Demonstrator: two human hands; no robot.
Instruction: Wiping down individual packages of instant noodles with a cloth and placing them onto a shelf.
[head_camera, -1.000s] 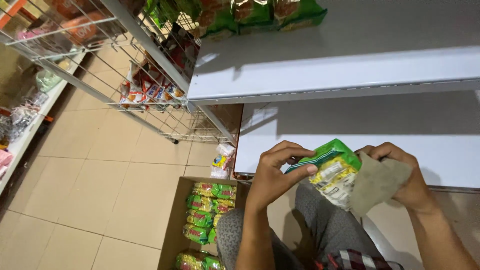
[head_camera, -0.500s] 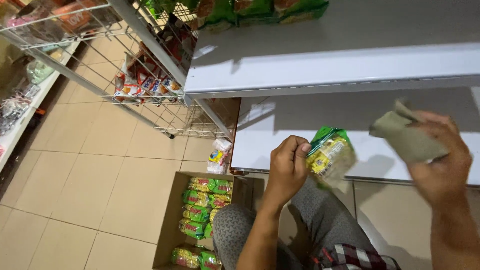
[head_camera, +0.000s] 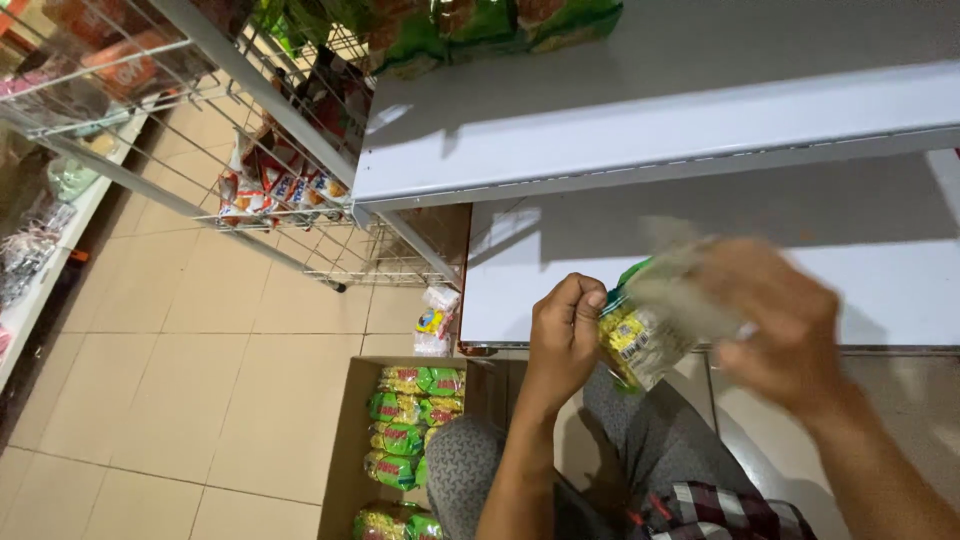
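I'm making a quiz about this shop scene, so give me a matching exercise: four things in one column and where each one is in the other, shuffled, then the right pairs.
Things:
1. packet
2. cloth
3. box
4. wire rack

Places:
A. on the tiled floor, full of green and yellow packs
B. in the left hand
C. left of the white shelf
D. in the right hand, blurred, against the packet

Pairs: 1-B, 2-D, 3-A, 4-C
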